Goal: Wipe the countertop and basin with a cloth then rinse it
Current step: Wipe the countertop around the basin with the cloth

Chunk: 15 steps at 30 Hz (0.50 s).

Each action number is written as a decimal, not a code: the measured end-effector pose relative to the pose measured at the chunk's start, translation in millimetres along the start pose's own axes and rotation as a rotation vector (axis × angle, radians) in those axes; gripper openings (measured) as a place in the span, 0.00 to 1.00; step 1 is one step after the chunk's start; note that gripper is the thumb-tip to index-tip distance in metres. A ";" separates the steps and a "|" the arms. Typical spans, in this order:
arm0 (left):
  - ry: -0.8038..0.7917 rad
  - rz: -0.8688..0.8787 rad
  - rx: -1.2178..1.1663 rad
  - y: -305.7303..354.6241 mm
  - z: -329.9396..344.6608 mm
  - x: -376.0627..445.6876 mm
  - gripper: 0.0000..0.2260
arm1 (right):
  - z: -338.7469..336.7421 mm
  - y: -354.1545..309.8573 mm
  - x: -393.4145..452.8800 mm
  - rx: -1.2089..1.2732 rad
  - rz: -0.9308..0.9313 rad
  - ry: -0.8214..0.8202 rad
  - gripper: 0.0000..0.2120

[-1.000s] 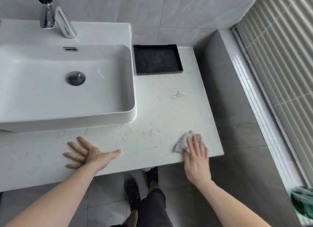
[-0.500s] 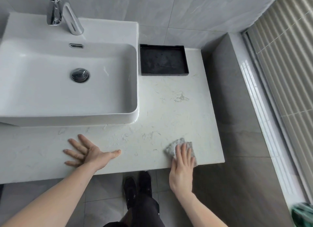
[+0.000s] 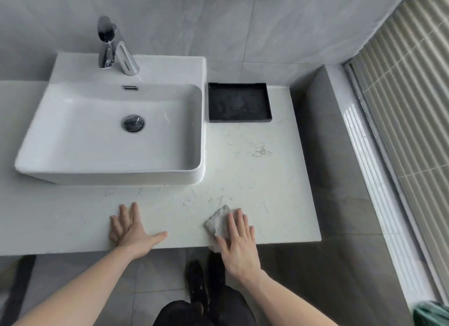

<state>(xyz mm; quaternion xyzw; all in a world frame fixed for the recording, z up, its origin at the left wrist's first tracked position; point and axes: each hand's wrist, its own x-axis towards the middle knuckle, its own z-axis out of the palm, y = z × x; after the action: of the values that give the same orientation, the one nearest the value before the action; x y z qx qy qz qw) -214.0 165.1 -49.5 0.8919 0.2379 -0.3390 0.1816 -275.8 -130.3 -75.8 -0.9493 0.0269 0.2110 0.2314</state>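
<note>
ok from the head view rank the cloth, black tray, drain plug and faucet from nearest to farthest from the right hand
From the right hand:
1. Cloth, under its fingers at the counter's front edge.
2. Black tray, straight back, by the wall.
3. Drain plug, back and left, in the basin.
4. Faucet, farthest, at the basin's back rim.
The tray and plug are fairly close.

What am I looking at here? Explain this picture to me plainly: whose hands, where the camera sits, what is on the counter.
The camera is worn on a person's head and looks down, so the two bare arms are the wearer's own. They stand at a bathroom countertop. The right hand presses a small grey cloth flat near the front edge, fingers straight. The left hand rests flat on the countertop, holding nothing. A white basin with a chrome tap sits at the left, and a black tray sits beside it by the wall.
</note>
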 end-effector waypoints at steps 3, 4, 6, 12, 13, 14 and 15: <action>0.026 0.124 0.087 -28.2 -0.2 -9.4 0.55 | -1.8 15.3 1.9 -0.091 -0.054 -0.040 0.33; 0.032 0.151 0.106 -36.1 -0.6 -13.1 0.53 | -3.3 18.2 2.1 -0.122 -0.074 -0.043 0.32; 0.024 0.181 0.094 -49.6 0.1 -19.2 0.48 | -6.8 23.8 4.2 -0.161 -0.088 -0.039 0.31; 0.005 0.188 0.006 -68.3 2.3 -23.6 0.40 | -27.9 48.2 37.0 -0.128 0.130 0.065 0.31; 0.011 0.186 -0.007 -69.3 1.2 -22.7 0.39 | -33.5 48.0 44.1 -0.111 0.175 0.083 0.30; 0.021 0.186 -0.016 -70.8 -0.3 -21.3 0.38 | -38.3 46.2 50.7 -0.090 0.209 0.095 0.30; 0.030 0.187 -0.027 -73.2 -2.5 -18.8 0.38 | -41.5 43.1 55.6 -0.064 0.232 0.099 0.31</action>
<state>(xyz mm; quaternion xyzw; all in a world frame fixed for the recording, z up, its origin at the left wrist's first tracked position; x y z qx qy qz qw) -265.2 220.6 -46.6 0.9126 0.1608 -0.3041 0.2209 -215.6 -184.8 -83.9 -0.9561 0.1409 0.1898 0.1734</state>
